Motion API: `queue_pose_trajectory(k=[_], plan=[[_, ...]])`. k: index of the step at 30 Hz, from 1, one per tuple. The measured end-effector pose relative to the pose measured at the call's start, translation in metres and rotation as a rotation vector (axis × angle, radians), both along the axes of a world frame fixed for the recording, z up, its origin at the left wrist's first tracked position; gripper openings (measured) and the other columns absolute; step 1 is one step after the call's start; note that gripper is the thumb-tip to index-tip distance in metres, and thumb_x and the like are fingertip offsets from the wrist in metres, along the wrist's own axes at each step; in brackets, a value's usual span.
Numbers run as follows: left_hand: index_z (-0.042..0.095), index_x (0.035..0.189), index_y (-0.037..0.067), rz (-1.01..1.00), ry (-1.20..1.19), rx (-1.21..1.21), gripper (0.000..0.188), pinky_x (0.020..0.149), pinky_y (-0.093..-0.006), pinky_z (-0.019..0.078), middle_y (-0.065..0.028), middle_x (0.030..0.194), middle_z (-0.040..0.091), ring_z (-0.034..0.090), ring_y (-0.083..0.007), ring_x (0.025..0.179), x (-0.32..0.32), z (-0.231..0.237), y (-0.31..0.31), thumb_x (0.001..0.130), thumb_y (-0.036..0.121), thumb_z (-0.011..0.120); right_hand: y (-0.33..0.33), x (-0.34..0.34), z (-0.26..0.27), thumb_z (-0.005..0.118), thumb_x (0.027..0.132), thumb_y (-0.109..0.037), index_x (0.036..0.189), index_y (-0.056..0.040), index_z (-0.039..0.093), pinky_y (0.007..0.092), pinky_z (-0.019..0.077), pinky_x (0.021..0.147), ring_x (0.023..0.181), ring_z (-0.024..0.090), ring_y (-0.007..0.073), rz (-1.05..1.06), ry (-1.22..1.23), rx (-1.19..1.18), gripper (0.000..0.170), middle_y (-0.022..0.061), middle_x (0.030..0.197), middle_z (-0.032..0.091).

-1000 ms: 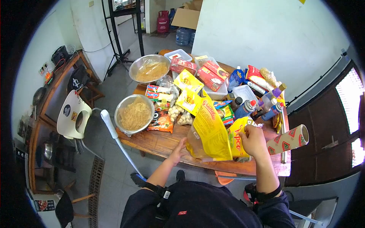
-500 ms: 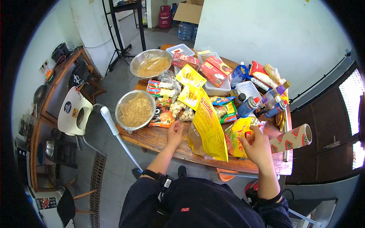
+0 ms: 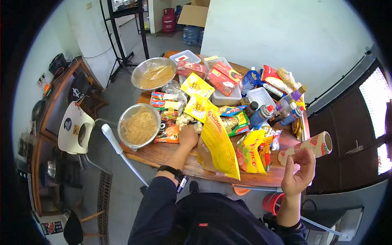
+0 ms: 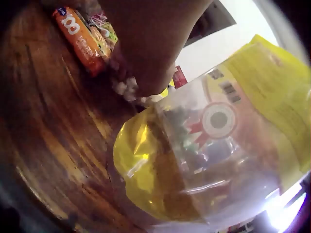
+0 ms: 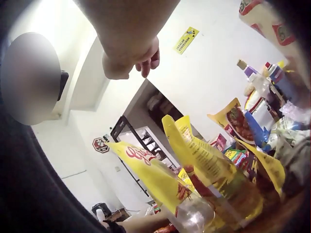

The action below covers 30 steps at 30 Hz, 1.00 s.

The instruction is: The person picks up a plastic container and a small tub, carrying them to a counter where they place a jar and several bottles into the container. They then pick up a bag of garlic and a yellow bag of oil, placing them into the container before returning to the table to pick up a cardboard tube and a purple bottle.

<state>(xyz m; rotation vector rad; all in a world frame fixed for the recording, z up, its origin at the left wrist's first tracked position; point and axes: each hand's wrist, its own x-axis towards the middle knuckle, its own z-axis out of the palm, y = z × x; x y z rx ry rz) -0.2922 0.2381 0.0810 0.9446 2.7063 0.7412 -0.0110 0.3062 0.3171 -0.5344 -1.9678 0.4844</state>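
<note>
My left hand [image 3: 188, 136] reaches down onto clear bags of whitish garlic-like bulbs [image 3: 183, 120] at the table's near side; its fingertips are hidden, so I cannot tell whether they grip a bag. In the left wrist view the hand [image 4: 146, 73] overlaps the bulbs [image 4: 127, 89]. Left of them lies an orange noodle packet [image 3: 166, 132]. A tall yellow pouch with a clear lower part [image 3: 218, 147] stands right of this hand. My right hand [image 3: 299, 173] hovers near the table's right edge, palm up, fingers loosely bent, holding nothing. Beside it stands a yellow snack-like pouch [image 3: 251, 151].
A patterned cardboard tube [image 3: 304, 149] lies behind the right hand. Two metal bowls of brownish contents, the nearer bowl [image 3: 120, 128] at left, flank the packets. Bottles and spray cans [image 3: 261, 116] crowd the right. A white pole [image 3: 126, 157] leans at the near left.
The right hand has let go of the yellow pouch and moved right and toward the body. The left hand has left the tall pouch and moved left, then forward onto the bags of bulbs.
</note>
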Motion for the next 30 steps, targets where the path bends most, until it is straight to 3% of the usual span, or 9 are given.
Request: queue_pose_trajectory(k=[2, 6, 12, 15, 18, 21, 24, 27, 30], plan=[[0.056, 0.084, 0.005, 0.049, 0.014, 0.192, 0.020, 0.068, -0.0381, 0.0438, -0.0089, 0.079, 0.057, 0.054, -0.0262, 0.077, 0.001, -0.003, -0.008, 0.069, 0.018, 0.059, 0.001, 0.004, -0.001, 0.054, 0.073, 0.002, 0.108, 0.0037, 0.041, 0.0216, 0.0408, 0.063, 0.072, 0.050, 0.0111, 0.007, 0.028, -0.019, 0.037, 0.0090, 0.086, 0.051], [0.056, 0.093, 0.004, 0.224, -0.401, 0.403, 0.029, 0.061, -0.0265, 0.0458, -0.0086, 0.074, 0.059, 0.057, -0.0162, 0.067, 0.004, 0.008, -0.043, 0.068, 0.016, 0.064, 0.002, 0.002, -0.002, 0.054, 0.070, 0.003, 0.097, 0.0056, 0.045, 0.0212, 0.0401, 0.055, 0.065, 0.049, 0.0139, 0.032, 0.109, 0.022, 0.029, 0.0125, 0.081, 0.050], [0.052, 0.093, -0.003, 0.201, -0.882, 1.162, 0.023, 0.070, -0.0233, 0.0444, -0.0065, 0.090, 0.057, 0.054, -0.0113, 0.080, 0.014, 0.065, -0.093, 0.071, -0.002, 0.059, -0.002, -0.006, 0.006, 0.052, 0.073, 0.001, 0.090, 0.0043, 0.047, 0.0229, 0.0396, 0.061, 0.066, 0.047, 0.0136, 0.126, 0.044, 0.058, 0.018, 0.0089, 0.075, 0.049], [0.051, 0.093, -0.003, 0.156, -0.735, 1.273, 0.024, 0.075, -0.0259, 0.0435, -0.0101, 0.097, 0.053, 0.054, -0.0145, 0.083, 0.033, 0.120, -0.113, 0.071, 0.000, 0.059, -0.005, -0.017, 0.014, 0.054, 0.068, 0.002, 0.083, 0.0038, 0.050, 0.0265, 0.0405, 0.058, 0.062, 0.049, 0.0193, 0.206, 0.053, 0.024, 0.016, 0.0111, 0.068, 0.052], [0.050, 0.093, -0.002, -0.132, -0.052, 1.273, 0.024, 0.075, -0.0320, 0.0449, -0.0128, 0.096, 0.051, 0.054, -0.0220, 0.085, 0.046, 0.149, -0.130, 0.071, 0.002, 0.058, -0.015, -0.025, 0.024, 0.057, 0.065, 0.000, 0.082, 0.0031, 0.051, 0.0272, 0.0418, 0.055, 0.057, 0.051, 0.0201, 0.349, -0.013, -0.007, 0.018, 0.0109, 0.066, 0.054], [0.052, 0.090, 0.000, -0.307, 0.309, 1.081, 0.021, 0.072, -0.0366, 0.0455, -0.0142, 0.093, 0.050, 0.054, -0.0284, 0.085, 0.086, 0.201, -0.149, 0.069, 0.003, 0.057, -0.038, -0.024, 0.040, 0.070, 0.059, -0.012, 0.093, 0.0043, 0.052, 0.0257, 0.0457, 0.054, 0.062, 0.057, 0.0170, 0.675, -0.183, -0.178, 0.042, 0.0112, 0.074, 0.058], [0.056, 0.086, 0.006, -0.539, 0.379, 1.093, 0.020, 0.068, -0.0380, 0.0460, -0.0130, 0.093, 0.050, 0.054, -0.0302, 0.085, 0.124, 0.212, -0.154, 0.066, 0.005, 0.060, -0.059, -0.010, 0.038, 0.076, 0.057, -0.024, 0.113, 0.0020, 0.041, 0.0238, 0.0457, 0.056, 0.070, 0.057, 0.0172, 0.841, -0.253, -0.361, 0.070, 0.0115, 0.088, 0.056], [0.058, 0.083, 0.011, -0.734, 0.459, 1.016, 0.021, 0.065, -0.0366, 0.0455, -0.0102, 0.093, 0.051, 0.054, -0.0288, 0.084, 0.159, 0.218, -0.137, 0.062, 0.007, 0.062, -0.063, 0.019, 0.025, 0.075, 0.059, -0.020, 0.114, 0.0015, 0.040, 0.0255, 0.0468, 0.059, 0.075, 0.056, 0.0166, 0.889, -0.222, -0.522, 0.069, 0.0115, 0.090, 0.056], [0.059, 0.089, 0.013, -0.971, 0.474, 0.957, 0.029, 0.064, -0.0353, 0.0451, -0.0084, 0.092, 0.051, 0.054, -0.0256, 0.084, 0.204, 0.216, -0.110, 0.061, 0.008, 0.062, -0.067, 0.077, 0.019, 0.074, 0.060, -0.014, 0.108, 0.0014, 0.046, 0.0267, 0.0452, 0.068, 0.082, 0.057, 0.0153, 0.678, -0.162, -0.524, 0.058, 0.0109, 0.091, 0.057]])
